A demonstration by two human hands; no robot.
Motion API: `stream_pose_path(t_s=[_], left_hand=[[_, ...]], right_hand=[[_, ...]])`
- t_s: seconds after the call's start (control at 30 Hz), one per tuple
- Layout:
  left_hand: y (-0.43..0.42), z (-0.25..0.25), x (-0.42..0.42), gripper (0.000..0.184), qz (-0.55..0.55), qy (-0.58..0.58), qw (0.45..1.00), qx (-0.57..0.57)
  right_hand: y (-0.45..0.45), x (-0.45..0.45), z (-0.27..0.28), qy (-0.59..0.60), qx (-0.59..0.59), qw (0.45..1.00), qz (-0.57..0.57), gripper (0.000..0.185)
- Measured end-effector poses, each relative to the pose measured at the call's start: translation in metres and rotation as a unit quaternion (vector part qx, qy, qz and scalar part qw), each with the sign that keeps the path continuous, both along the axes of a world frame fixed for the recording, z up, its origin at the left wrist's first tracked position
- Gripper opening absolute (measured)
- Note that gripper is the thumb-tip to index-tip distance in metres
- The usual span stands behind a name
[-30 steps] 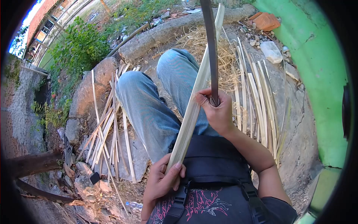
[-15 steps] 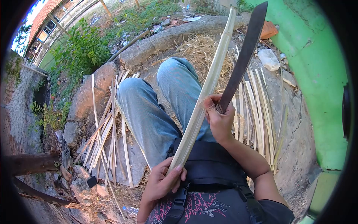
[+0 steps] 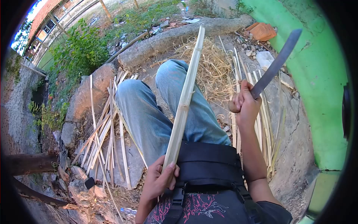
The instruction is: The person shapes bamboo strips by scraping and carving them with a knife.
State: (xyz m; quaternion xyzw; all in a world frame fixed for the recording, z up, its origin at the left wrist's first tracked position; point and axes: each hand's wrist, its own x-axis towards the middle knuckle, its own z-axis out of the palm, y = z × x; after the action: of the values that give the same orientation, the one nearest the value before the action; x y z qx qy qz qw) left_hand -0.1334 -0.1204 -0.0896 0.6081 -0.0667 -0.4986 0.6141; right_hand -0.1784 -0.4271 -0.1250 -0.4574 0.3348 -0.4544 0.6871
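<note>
My left hand (image 3: 160,178) grips the lower end of a long pale bamboo strip (image 3: 183,106) near my waist. The strip slants up and away across my right thigh, its far end just beyond my knees. My right hand (image 3: 247,102) is wrapped round the handle of a machete (image 3: 276,67), off to the right of the strip and apart from it. The dark, slightly curved blade points up and right towards the green wall. The rounded butt of the handle shows at the left of my fist.
Split bamboo strips (image 3: 104,138) lie in a crossed heap to my left, and more strips (image 3: 265,127) lie to my right. Curly shavings (image 3: 212,63) cover the ground ahead. A green wall (image 3: 320,93) borders the right side; a low stone kerb (image 3: 164,43) curves in front.
My right hand and the machete have swung right, away from the bamboo strip, and the blade now leans further right. The strip's far end has shifted left and lower.
</note>
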Motion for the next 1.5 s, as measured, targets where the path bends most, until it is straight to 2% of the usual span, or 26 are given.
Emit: stream_pose_path(t_s=[0.07, 0.1, 0.17, 0.2, 0.33, 0.47, 0.6, 0.7, 0.77, 0.87, 0.97, 1.07, 1.1, 1.17, 1.27, 1.37, 1.4, 1.5], left_hand=[[-0.003, 0.000, 0.005, 0.033, -0.013, 0.003, 1.000, -0.013], [-0.004, 0.000, 0.006, 0.033, -0.019, 0.005, 1.000, -0.020], [-0.005, -0.003, 0.008, 0.033, -0.030, 0.001, 0.999, -0.037], [-0.006, -0.004, 0.009, 0.034, -0.036, 0.000, 0.998, -0.046], [-0.016, -0.004, 0.013, 0.035, -0.012, -0.027, 0.998, -0.064], [-0.029, -0.019, 0.026, 0.029, 0.003, -0.073, 0.994, -0.079], [-0.038, -0.037, 0.034, 0.028, 0.039, -0.073, 0.993, -0.082], [-0.041, -0.037, 0.039, 0.027, 0.070, 0.041, 0.995, -0.062], [-0.037, -0.035, 0.047, 0.025, 0.052, 0.133, 0.984, -0.107], [-0.036, -0.032, 0.053, 0.024, 0.021, 0.240, 0.960, -0.141], [-0.032, -0.035, 0.052, 0.023, 0.011, 0.336, 0.923, -0.187], [-0.029, -0.044, 0.049, 0.023, 0.019, 0.386, 0.891, -0.238], [-0.029, -0.045, 0.050, 0.023, 0.023, 0.393, 0.884, -0.254], [-0.030, -0.044, 0.049, 0.021, 0.025, 0.384, 0.889, -0.248], [-0.032, -0.042, 0.045, 0.019, 0.025, 0.372, 0.897, -0.235], [-0.032, -0.041, 0.043, 0.018, 0.022, 0.362, 0.905, -0.223], [-0.032, -0.041, 0.042, 0.018, 0.023, 0.360, 0.906, -0.220], [-0.033, -0.039, 0.039, 0.017, 0.027, 0.338, 0.920, -0.195]], right_hand=[[-0.013, -0.011, 0.000, 0.093, -0.008, 0.995, 0.029, 0.031], [-0.019, -0.015, -0.007, 0.164, -0.098, 0.981, 0.013, 0.033], [-0.026, -0.019, -0.023, 0.298, -0.278, 0.913, -0.020, 0.040], [-0.019, -0.026, -0.014, 0.356, -0.247, 0.901, 0.021, 0.042], [-0.001, -0.039, -0.027, 0.389, -0.228, 0.885, 0.112, 0.033], [0.011, -0.043, -0.020, 0.428, -0.303, 0.841, 0.132, 0.046], [0.010, -0.032, -0.010, 0.450, -0.368, 0.797, 0.165, 0.037], [0.004, -0.020, -0.015, 0.462, -0.448, 0.741, 0.194, 0.029], [-0.002, -0.018, -0.021, 0.450, -0.527, 0.686, 0.221, 0.025], [-0.008, -0.016, -0.014, 0.433, -0.560, 0.645, 0.287, 0.023], [-0.020, -0.010, -0.014, 0.436, -0.518, 0.682, 0.277, 0.019], [-0.036, 0.000, -0.012, 0.539, -0.441, 0.657, 0.288, 0.020], [-0.037, 0.000, -0.014, 0.536, -0.455, 0.650, 0.288, 0.020], [-0.037, -0.002, -0.019, 0.529, -0.483, 0.633, 0.293, 0.020], [-0.015, -0.009, -0.004, 0.491, -0.473, 0.632, 0.368, 0.021], [-0.010, -0.015, 0.001, 0.441, -0.555, 0.575, 0.409, 0.021], [-0.014, -0.012, 0.002, 0.468, -0.553, 0.559, 0.403, 0.020], [-0.041, 0.005, -0.016, 0.544, -0.492, 0.597, 0.325, 0.019]])
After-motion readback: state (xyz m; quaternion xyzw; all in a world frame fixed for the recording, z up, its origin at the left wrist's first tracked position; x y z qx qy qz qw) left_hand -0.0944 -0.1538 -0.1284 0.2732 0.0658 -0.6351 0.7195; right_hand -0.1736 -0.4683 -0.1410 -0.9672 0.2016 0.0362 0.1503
